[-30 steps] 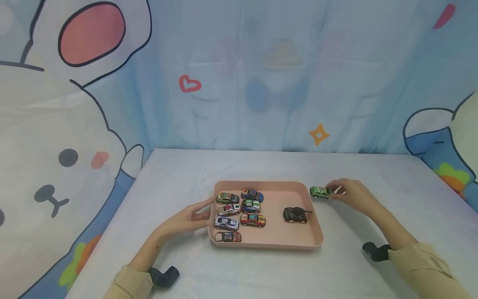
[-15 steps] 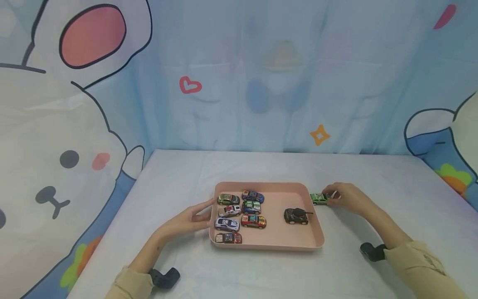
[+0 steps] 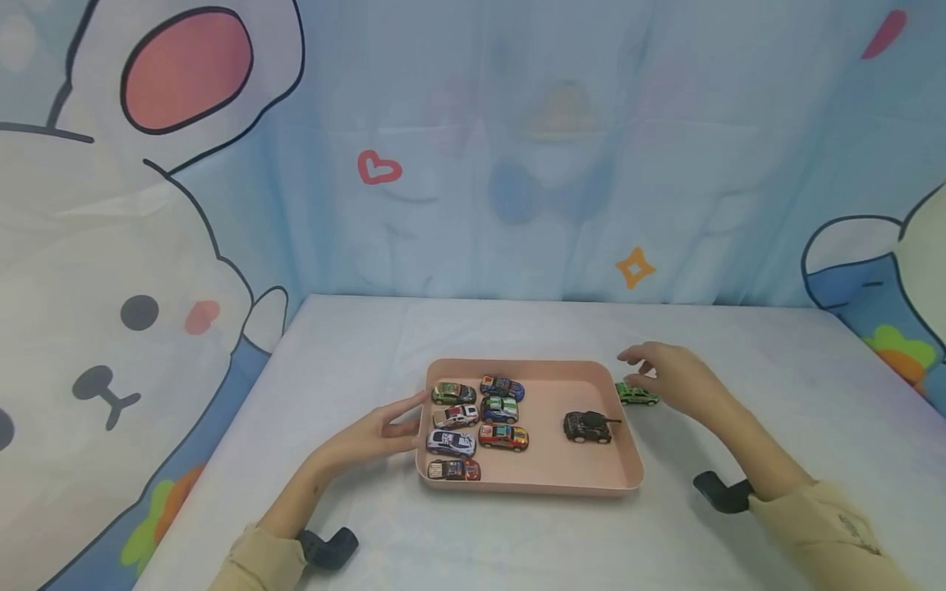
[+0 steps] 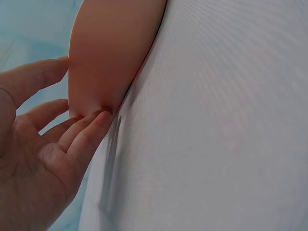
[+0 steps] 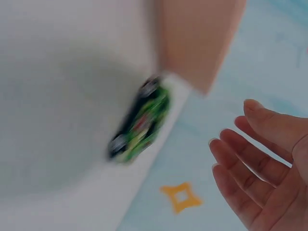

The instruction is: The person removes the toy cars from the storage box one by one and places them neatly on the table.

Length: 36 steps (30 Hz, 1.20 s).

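Note:
A shallow pink tray [image 3: 547, 486] stands on the table with several toy cars in its left part. Among them are a red-yellow car [image 3: 503, 437] and a white-purple car [image 3: 451, 444]. A black toy tank [image 3: 587, 427] sits toward the tray's right side. My left hand [image 3: 373, 433] touches the tray's left wall with its fingertips [image 4: 103, 115]. On the table, just outside the tray's right edge, is a green toy car [image 3: 637, 395]. My right hand [image 3: 676, 377] hovers above this car, fingers loosely bent and apart from it. The right wrist view shows nothing in that hand.
A white cloth covers the table [image 3: 532, 542]. Behind it hangs a light blue curtain [image 3: 458, 238] printed with cartoon figures. Dark wrist devices show at the left cuff [image 3: 328, 548] and the right cuff [image 3: 723, 492].
My right hand first moved the green car toward the front, beside the tray's right edge, then let go and rose off it. My left hand has stayed on the tray.

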Motion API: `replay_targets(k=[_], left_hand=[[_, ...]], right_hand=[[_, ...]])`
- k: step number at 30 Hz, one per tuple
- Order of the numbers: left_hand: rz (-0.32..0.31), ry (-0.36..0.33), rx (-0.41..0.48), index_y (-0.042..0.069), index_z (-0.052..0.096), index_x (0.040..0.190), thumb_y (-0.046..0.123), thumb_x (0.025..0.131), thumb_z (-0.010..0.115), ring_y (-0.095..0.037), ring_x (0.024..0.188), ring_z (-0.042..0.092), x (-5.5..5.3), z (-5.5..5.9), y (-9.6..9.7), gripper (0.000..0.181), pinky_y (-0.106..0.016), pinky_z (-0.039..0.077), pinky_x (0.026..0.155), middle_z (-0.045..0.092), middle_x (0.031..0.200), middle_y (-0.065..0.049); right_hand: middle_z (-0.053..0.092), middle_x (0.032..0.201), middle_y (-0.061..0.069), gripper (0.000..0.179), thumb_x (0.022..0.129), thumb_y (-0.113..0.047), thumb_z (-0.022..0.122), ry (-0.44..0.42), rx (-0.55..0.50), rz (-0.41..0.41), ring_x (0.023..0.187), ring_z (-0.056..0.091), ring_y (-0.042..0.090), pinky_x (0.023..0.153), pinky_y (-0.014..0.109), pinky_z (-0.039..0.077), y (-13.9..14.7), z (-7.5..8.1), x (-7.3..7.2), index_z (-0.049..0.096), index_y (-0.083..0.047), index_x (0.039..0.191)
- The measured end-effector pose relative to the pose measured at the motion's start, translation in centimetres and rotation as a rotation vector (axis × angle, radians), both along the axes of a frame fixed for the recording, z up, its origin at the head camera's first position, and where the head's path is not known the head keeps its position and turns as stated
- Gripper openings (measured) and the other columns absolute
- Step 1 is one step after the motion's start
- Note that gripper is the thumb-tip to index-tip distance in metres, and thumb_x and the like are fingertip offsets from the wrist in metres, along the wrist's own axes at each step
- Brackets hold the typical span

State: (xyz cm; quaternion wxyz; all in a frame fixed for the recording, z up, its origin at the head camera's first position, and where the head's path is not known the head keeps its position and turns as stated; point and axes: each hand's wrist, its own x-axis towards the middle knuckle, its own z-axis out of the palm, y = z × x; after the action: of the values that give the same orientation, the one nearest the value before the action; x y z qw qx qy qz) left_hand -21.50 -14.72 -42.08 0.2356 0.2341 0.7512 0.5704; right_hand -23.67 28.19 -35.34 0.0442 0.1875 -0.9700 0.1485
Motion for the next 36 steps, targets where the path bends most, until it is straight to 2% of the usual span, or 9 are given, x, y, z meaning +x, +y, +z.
replay_targets(k=[3, 6, 10, 14, 18, 22, 26, 30, 36], left_hand=[[0.0, -0.004, 0.002, 0.01, 0.021, 0.15, 0.012, 0.092, 0.06, -0.034, 0.132, 0.029, 0.0, 0.0, 0.0, 0.069, -0.048, 0.024, 0.106, 0.011, 0.154, -0.013], [0.001, -0.003, 0.003, 0.01, 0.021, 0.15, 0.012, 0.092, 0.06, -0.034, 0.132, 0.029, 0.1, 0.1, 0.0, 0.069, -0.048, 0.024, 0.106, 0.011, 0.154, -0.013], [0.003, 0.0, 0.005, 0.01, 0.021, 0.15, 0.012, 0.092, 0.06, -0.034, 0.132, 0.029, 0.1, 0.0, 0.0, 0.069, -0.048, 0.025, 0.106, 0.012, 0.154, -0.013], [0.0, 0.0, 0.004, 0.01, 0.021, 0.15, 0.013, 0.093, 0.06, -0.033, 0.132, 0.03, 0.0, -0.1, 0.0, 0.069, -0.048, 0.024, 0.106, 0.012, 0.154, -0.013], [-0.003, 0.0, 0.008, 0.01, 0.021, 0.15, 0.012, 0.093, 0.06, -0.032, 0.133, 0.029, 0.0, -0.1, 0.0, 0.069, -0.047, 0.024, 0.107, 0.012, 0.154, -0.012], [-0.008, 0.0, 0.01, 0.009, 0.021, 0.15, 0.011, 0.093, 0.059, -0.032, 0.133, 0.029, 0.0, 0.1, 0.0, 0.068, -0.046, 0.024, 0.107, 0.013, 0.154, -0.013], [-0.01, 0.004, 0.006, 0.009, 0.021, 0.15, 0.011, 0.093, 0.059, -0.032, 0.133, 0.029, 0.1, 0.1, 0.0, 0.069, -0.046, 0.025, 0.106, 0.013, 0.154, -0.013], [-0.012, 0.011, 0.002, 0.008, 0.021, 0.15, 0.011, 0.093, 0.059, -0.032, 0.133, 0.029, 0.1, 0.2, 0.0, 0.069, -0.046, 0.025, 0.106, 0.013, 0.154, -0.013], [-0.021, 0.008, 0.017, 0.008, 0.02, 0.149, 0.01, 0.093, 0.059, -0.032, 0.133, 0.028, 0.0, 0.1, 0.0, 0.068, -0.044, 0.025, 0.106, 0.012, 0.154, -0.013]], right_hand=[[0.064, 0.101, 0.017, 0.028, 0.083, -0.005, 0.07, 0.013, -0.046, 0.032, 0.085, 0.061, 0.029, 0.067, 0.042, 0.053, -2.9, 1.2, 1.2, 0.065, 0.002, 0.11], [0.066, 0.097, 0.011, 0.025, 0.083, -0.006, 0.071, 0.025, -0.068, 0.083, 0.082, 0.061, 0.024, 0.065, 0.038, 0.053, -6.0, 1.7, 2.2, 0.067, 0.0, 0.107], [0.067, 0.093, 0.005, 0.024, 0.08, -0.007, 0.074, 0.05, -0.061, 0.173, 0.078, 0.061, 0.018, 0.064, 0.031, 0.052, -9.2, 1.3, 2.9, 0.069, -0.003, 0.103], [0.068, 0.091, 0.003, 0.023, 0.077, -0.009, 0.077, 0.047, -0.026, 0.227, 0.075, 0.062, 0.015, 0.063, 0.025, 0.051, -11.1, 0.1, 3.3, 0.07, -0.006, 0.099], [0.067, 0.087, -0.002, 0.02, 0.077, -0.012, 0.077, 0.004, 0.026, 0.216, 0.075, 0.062, 0.013, 0.061, 0.023, 0.05, -12.2, -1.0, 3.5, 0.071, -0.009, 0.096], [0.065, 0.086, -0.005, 0.015, 0.079, -0.01, 0.075, -0.071, 0.018, 0.194, 0.077, 0.061, 0.013, 0.064, 0.025, 0.051, -12.9, -2.1, 3.5, 0.071, -0.012, 0.093], [0.063, 0.085, -0.008, 0.02, 0.077, -0.014, 0.078, -0.117, 0.025, 0.151, 0.076, 0.059, 0.009, 0.068, 0.026, 0.05, -13.2, -3.0, 3.7, 0.069, -0.014, 0.095], [0.061, 0.086, -0.007, 0.028, 0.074, -0.017, 0.08, -0.08, 0.06, 0.156, 0.074, 0.057, 0.008, 0.066, 0.028, 0.05, -13.3, -3.7, 3.9, 0.068, -0.012, 0.1], [0.06, 0.084, -0.005, 0.029, 0.073, -0.018, 0.081, -0.007, 0.103, 0.171, 0.074, 0.058, 0.01, 0.064, 0.027, 0.051, -13.6, -4.4, 3.9, 0.068, -0.011, 0.098]])
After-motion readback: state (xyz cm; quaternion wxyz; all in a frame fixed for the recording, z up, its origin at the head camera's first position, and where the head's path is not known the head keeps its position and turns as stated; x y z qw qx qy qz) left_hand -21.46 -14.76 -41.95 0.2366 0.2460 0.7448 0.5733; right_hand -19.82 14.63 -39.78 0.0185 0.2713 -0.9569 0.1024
